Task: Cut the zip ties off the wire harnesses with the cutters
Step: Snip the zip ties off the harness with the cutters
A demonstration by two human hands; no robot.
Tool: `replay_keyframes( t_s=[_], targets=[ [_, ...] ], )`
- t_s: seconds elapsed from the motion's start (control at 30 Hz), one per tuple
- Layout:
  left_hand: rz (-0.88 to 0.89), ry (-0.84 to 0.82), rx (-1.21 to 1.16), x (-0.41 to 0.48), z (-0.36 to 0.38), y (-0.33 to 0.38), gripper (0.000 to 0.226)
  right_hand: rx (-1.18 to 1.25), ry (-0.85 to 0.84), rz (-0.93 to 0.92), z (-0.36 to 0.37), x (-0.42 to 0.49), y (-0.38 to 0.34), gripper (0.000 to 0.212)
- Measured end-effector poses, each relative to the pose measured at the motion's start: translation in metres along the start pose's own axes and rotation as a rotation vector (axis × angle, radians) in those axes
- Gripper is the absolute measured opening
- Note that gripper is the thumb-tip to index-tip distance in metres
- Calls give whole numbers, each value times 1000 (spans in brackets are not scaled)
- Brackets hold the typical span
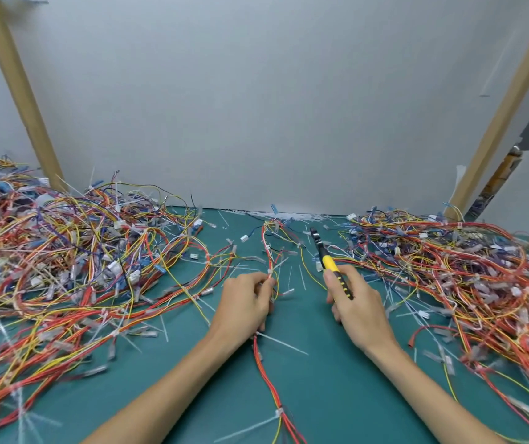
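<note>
Your left hand [247, 302] sits at the middle of the green worktop [192, 379], fingers [264, 283] curled and pinched onto a red, orange and yellow wire harness [269, 382]. The harness runs from the near edge under your palm and up toward the far edge. A white zip tie [279, 412] binds it near the near edge with its tail lying out to the left, and a second white tie [269, 271] sits just above your fingertips. Your right hand [357, 302] is just to the right, apart from the left, with fingers [336, 312] wrapped round the handles of the yellow-and-black-handled cutters [330, 257]. The black nose points at the far edge and is clear of the held harness; it is too small to tell how the blades stand. A big tangled pile of multicoloured harnesses [64, 251] fills the left side of the worktop, and a second tangled pile [448, 267] fills the right side. Loose white zip tie offcuts [292, 216] lie along the far edge and are scattered between the piles. A white back panel [256, 107] stands behind the far edge, with a slanted wooden post [16, 91] at the far left corner and another wooden post [506, 100] at the far right.
</note>
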State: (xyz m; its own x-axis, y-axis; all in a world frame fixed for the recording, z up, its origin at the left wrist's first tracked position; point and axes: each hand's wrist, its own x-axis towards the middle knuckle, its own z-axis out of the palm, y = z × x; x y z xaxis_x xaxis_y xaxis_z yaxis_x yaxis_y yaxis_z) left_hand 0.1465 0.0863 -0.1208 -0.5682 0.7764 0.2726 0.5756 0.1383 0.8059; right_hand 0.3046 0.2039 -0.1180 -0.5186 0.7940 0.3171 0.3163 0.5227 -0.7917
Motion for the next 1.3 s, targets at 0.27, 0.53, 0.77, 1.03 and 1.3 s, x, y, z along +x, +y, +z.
replay_keyframes(
  t_s=[0.27, 0.53, 0.77, 1.03, 1.3],
  targets=[
    [-34, 105, -63, -1, -4, 2, 28, -3, 113, 182, 18, 32, -33, 30],
    [-58, 144, -27, -2, -8, -2, 29, 376, 281, 242, 81, 14, -55, 27],
    [-80, 92, -90, -2, -9, -3, 27, -17, 61, -229, -2, 10, -1, 30],
    [-74, -42, -115, -3, -10, -1, 26, -157, 155, -103, -38, 20, 32, 58],
    [-69, -51, -107, -2, -9, 1, 25, -401, 100, -316, -45, 23, 35, 52]
  ],
)
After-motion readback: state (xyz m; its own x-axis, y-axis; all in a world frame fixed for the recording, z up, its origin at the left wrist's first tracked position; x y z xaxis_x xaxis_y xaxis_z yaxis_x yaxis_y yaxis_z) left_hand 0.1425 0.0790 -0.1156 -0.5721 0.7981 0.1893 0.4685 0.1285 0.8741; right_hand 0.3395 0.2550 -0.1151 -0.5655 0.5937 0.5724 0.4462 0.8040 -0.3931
